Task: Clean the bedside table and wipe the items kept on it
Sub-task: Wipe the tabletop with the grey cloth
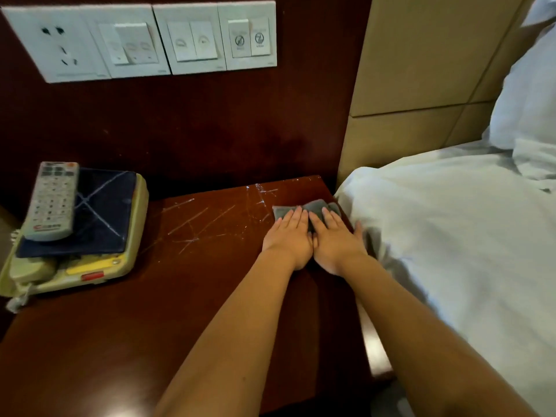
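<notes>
A dark red wooden bedside table [150, 296] fills the lower left, its top scratched with pale lines. A small grey cloth [313, 207] lies at the table's far right corner. My left hand [288, 236] and my right hand [334, 239] lie side by side with straight fingers pressing flat on the cloth. At the table's far left stands a beige telephone [120, 266]. A dark blue folder [99, 215] lies on the telephone, and a grey remote control [52, 203] rests on the folder.
A white-sheeted bed [451, 236] with a pillow [529, 94] butts against the table's right edge. A tan padded headboard [421, 70] rises behind it. White switch and socket plates [141, 40] sit on the dark wall panel above the table.
</notes>
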`<state>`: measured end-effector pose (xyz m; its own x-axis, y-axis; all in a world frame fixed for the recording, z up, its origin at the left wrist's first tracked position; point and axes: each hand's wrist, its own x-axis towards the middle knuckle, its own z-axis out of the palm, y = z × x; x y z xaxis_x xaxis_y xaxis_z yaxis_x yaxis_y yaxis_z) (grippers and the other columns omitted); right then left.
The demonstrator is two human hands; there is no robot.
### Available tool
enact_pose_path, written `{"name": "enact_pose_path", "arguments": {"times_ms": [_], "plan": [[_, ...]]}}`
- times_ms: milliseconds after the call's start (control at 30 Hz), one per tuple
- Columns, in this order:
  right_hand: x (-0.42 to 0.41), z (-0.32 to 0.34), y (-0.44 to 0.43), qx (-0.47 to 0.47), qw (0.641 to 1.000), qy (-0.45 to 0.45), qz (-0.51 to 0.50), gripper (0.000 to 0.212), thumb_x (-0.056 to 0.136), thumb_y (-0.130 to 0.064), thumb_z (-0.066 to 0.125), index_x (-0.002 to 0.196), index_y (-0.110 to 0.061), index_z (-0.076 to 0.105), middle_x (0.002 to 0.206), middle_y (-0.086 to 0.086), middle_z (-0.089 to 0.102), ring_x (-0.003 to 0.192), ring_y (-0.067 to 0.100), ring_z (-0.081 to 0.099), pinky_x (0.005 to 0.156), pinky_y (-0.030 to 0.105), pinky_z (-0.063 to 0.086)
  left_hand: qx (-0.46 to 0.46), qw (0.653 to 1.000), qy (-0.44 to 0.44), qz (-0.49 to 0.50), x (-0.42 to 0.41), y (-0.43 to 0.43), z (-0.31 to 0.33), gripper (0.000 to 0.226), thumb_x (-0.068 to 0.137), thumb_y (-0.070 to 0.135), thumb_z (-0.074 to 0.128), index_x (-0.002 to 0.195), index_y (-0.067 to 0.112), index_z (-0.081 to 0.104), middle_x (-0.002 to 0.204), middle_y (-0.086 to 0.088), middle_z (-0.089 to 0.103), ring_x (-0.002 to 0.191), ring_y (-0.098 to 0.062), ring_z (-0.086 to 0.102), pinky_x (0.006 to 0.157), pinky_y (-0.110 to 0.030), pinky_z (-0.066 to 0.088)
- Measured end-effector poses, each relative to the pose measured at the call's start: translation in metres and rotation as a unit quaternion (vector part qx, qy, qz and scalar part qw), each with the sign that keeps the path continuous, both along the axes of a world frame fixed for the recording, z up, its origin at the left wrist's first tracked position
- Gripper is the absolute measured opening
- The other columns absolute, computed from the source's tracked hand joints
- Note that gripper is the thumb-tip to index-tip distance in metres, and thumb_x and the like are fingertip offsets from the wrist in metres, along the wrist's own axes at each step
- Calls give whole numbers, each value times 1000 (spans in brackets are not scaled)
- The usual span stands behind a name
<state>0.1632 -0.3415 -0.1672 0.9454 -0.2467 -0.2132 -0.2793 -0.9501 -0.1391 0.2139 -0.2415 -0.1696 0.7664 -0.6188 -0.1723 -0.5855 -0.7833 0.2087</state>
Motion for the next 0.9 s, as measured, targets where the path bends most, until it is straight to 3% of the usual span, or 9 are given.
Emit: {"name": "enact_pose_path", "arguments": {"times_ms": [233,433,667,900], "plan": [[96,1,-36,-28,999,-12,18,55,102,-36,19,153,-22,5,161,3,-1,148,17,-1,117,45,-3,-9,1000,-20,10,89,-36,0,54,103,29,18,152,11,3,160,-5,-2,148,-16,0,120,-33,3],[130,-1,-49,-37,999,-29,24,54,102,-33,22,153,-21,7,161,3,6,148,19,3,118,47,0,15,999,-32,0,124,-49,4,54,103,27,20,152,7,9,159,-9,12,146,-21,13,118,-34,10],[107,6,-34,-52,998,8,19,56,103,-34,19,153,-21,0,161,6,-3,148,19,-2,118,45,-2,34,999,-26,4,102,-36,5,55,103,29,14,151,7,-2,160,-9,-6,148,-20,-4,121,-36,3],[45,12,2,-63,997,34,40,56,103,-36,18,153,-23,-3,161,6,-6,148,20,-4,119,48,-4,54,998,-17,14,35,0,11,55,103,29,13,151,9,-7,159,-8,-12,147,-19,-8,121,-35,1]]}}
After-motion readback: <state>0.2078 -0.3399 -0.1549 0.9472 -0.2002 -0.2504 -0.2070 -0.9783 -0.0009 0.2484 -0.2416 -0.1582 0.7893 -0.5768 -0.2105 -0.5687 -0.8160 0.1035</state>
